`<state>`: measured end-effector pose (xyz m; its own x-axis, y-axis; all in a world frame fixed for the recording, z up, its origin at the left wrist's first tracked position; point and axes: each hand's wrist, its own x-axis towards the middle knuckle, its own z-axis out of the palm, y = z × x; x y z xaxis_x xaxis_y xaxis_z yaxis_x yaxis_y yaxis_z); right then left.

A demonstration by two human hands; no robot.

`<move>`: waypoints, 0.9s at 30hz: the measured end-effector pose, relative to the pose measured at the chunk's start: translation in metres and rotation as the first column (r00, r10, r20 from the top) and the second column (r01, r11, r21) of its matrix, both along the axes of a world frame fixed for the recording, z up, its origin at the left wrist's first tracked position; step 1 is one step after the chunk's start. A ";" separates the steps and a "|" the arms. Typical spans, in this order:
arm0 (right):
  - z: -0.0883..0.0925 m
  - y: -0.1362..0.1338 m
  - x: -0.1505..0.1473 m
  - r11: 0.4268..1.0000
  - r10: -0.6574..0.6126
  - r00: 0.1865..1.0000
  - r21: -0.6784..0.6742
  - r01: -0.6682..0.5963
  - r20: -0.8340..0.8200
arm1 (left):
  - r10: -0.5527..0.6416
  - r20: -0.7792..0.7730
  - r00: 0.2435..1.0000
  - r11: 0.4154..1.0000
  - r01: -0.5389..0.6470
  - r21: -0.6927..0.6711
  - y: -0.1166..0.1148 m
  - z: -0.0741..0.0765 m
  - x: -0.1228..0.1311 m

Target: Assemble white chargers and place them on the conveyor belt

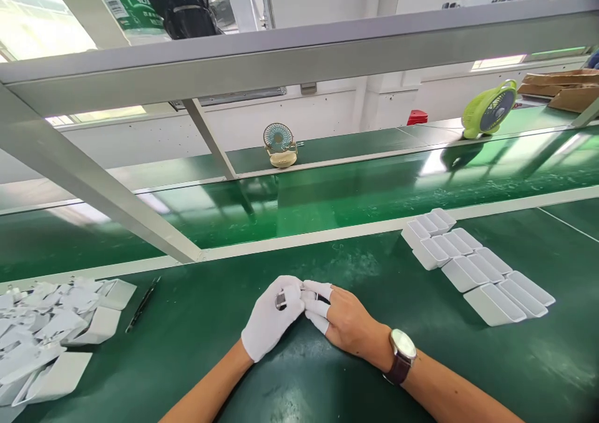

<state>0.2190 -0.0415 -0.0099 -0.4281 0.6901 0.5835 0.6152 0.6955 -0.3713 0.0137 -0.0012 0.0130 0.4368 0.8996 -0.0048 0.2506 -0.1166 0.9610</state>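
Observation:
My left hand (275, 318), in a white glove, is closed in the middle of the green work surface. A small greyish patch shows between its thumb and fingers; what it belongs to is mostly hidden. White covers sit on the fingers of my right hand (344, 317), and a wristwatch (401, 355) is on that wrist. Its fingers are bent together against the left fingertips, and anything pinched there cannot be made out. To the right stand rows of white open-topped plastic boxes (496, 301). At the left lies a heap of white plastic pieces (60, 314) with similar boxes beside it.
A black pen (143, 304) lies right of the heap. Beyond a pale rail (299, 231) runs a shiny green belt (327, 195). A slanted metal post (107, 186) rises on the left to a crossbar (299, 55). Two small fans, beige (279, 142) and lime-green (489, 111), stand behind.

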 end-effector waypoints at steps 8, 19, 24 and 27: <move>-0.004 0.002 -0.005 1.000 -0.013 0.999 -0.014 0.014 0.044 | -0.006 0.198 0.980 1.000 0.011 -0.024 0.006 -0.015 -0.006; 0.024 0.004 0.001 0.979 -0.098 0.969 0.154 0.135 -0.227 | 0.080 0.416 0.906 0.991 -0.115 0.061 0.017 -0.027 -0.012; 0.021 0.005 -0.009 1.000 -0.029 0.999 -0.009 0.029 -0.027 | 0.040 0.349 0.936 0.989 -0.087 0.121 0.008 -0.016 -0.010; 0.013 0.008 -0.012 0.999 -0.034 0.999 -0.024 0.034 0.029 | 0.081 0.219 0.972 0.985 -0.112 0.134 0.003 -0.007 -0.006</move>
<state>0.2072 -0.0332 0.0030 -0.4203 0.7187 0.5539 0.6487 0.6649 -0.3703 0.0080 0.0014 0.0058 0.3245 0.9219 0.2115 0.0598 -0.2432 0.9681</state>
